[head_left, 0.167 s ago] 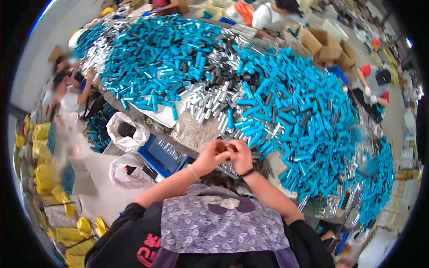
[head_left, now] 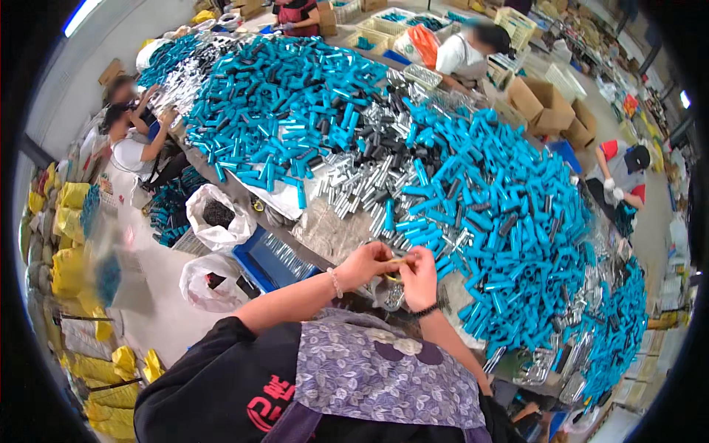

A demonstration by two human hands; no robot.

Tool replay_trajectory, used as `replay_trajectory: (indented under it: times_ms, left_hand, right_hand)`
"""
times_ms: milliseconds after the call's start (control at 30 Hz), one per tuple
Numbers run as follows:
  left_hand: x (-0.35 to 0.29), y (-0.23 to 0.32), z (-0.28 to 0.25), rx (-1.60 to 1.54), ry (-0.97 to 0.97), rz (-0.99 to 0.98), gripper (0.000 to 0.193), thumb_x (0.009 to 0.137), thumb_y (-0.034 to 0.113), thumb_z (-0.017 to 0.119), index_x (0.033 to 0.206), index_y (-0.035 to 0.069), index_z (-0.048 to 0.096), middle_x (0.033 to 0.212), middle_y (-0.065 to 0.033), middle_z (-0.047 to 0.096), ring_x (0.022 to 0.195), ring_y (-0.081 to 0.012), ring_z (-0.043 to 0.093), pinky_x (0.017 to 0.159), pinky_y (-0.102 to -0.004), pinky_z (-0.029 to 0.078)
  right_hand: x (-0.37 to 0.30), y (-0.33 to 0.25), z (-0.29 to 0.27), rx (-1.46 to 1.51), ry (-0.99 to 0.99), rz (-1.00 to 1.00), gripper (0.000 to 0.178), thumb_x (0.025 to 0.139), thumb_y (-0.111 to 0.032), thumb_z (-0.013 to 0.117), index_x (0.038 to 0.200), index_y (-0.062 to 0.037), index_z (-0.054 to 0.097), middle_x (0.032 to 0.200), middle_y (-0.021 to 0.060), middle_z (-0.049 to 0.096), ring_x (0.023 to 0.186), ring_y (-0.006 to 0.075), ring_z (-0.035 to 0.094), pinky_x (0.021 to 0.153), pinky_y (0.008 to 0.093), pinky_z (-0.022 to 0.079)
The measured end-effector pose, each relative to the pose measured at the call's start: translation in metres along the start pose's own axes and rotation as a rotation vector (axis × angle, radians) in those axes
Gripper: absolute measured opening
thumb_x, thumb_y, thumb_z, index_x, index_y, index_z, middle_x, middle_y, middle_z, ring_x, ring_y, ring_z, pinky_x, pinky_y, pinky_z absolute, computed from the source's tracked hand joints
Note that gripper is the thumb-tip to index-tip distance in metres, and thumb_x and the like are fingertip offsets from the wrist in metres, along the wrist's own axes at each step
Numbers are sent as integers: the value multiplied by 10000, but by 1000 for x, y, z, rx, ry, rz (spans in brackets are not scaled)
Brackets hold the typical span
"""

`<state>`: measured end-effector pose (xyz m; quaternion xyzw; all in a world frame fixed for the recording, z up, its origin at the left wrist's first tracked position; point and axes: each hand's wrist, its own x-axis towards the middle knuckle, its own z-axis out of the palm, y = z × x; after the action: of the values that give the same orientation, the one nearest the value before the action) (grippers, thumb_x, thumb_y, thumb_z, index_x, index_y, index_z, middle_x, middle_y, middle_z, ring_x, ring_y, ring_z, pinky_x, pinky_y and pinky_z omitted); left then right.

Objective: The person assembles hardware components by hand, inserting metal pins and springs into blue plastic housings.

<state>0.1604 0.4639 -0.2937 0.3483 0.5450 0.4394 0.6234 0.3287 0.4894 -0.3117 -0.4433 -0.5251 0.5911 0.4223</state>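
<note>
Fingers (head_left: pixel 378 252) of the person's left hand (head_left: pixel 360 267) and right hand (head_left: pixel 419 279) pinch tightly onto a thin yellow band (head_left: pixel 399 261) between them, by the worktable (head_left: pixel 332 227); beyond lie silver tubes (head_left: pixel 360 184), then heaped blue parts (head_left: pixel 480 140)

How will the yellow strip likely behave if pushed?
The yellow strip curves between the left hand and right hand, so it's probably floppy and would likely buckle. Its thin body suggests little weight.
</note>
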Motion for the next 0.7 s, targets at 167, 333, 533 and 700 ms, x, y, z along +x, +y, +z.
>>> replay_trajectory:
  times_ms: [167,333,533,700]
  left_hand:
    - [29,9,-7,582,30,105,202,882,151,694,1012,-2,672,873,-100,714,805,-202,679,746,-351,536]
    - [68,-10,-2,92,-294,77,274,841,243,714,1002,35,640,947,-81,668,890,-220,633,756,-406,507]
    - [90,-5,1,943,-123,172,291,774,214,648,970,-1,648,947,-217,689,860,-354,689,716,-440,557]
    - [115,-35,5,1222,-136,65,394,897,407,580,903,37,713,873,-194,714,749,-333,712,649,-472,559]
  right_hand:
    - [-9,-28,-16,-969,-184,-462,277,845,14,579,1105,-80,569,907,160,567,821,334,626,695,447,505]
    - [24,-6,-1,-1308,-264,225,267,912,-178,507,1118,-106,661,1001,245,632,912,422,654,761,498,533]
    - [98,14,-51,1107,-359,1159,256,1002,-131,449,749,-98,467,538,-74,346,404,44,382,496,236,388]
    - [108,38,6,822,80,486,345,879,-122,568,602,-140,363,544,-25,311,495,98,342,465,268,315]
